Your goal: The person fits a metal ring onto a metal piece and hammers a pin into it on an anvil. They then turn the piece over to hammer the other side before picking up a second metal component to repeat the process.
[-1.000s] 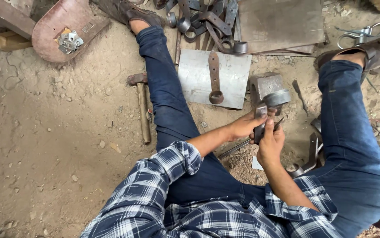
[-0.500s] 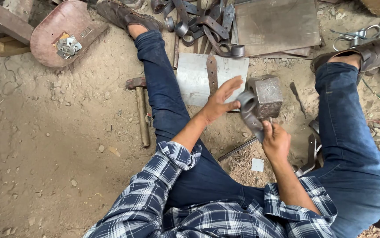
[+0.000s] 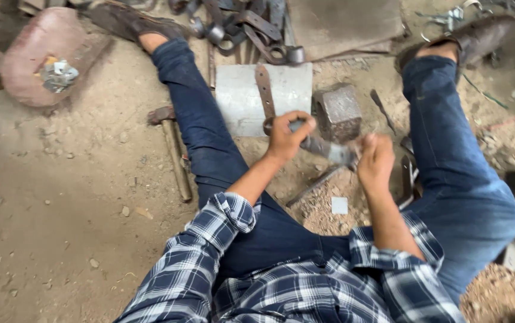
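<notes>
Head view shows a person seated on a dirt floor [image 3: 60, 227] with both legs spread, and 2 hands share 1 dark metal strap [image 3: 323, 148] held in the air between the knees. The left hand [image 3: 287, 134] is curled closed around the strap's upper end, just in front of a grey metal plate [image 3: 242, 96], while the right hand [image 3: 377, 160] is closed near the lower end; motion blur hides how its fingers sit, so I cannot tell how firm that hold is. A square steel block [image 3: 339, 110] stands just beside the strap, and a hammer [image 3: 173, 149] lies along the left leg. If that right-hand hold is loose, the strap could twist free and drop onto a shin or the block. Its edges look rough, so bare palms risk a cut. More loose straps [image 3: 245, 27] by the feet could snag a heel.
</notes>
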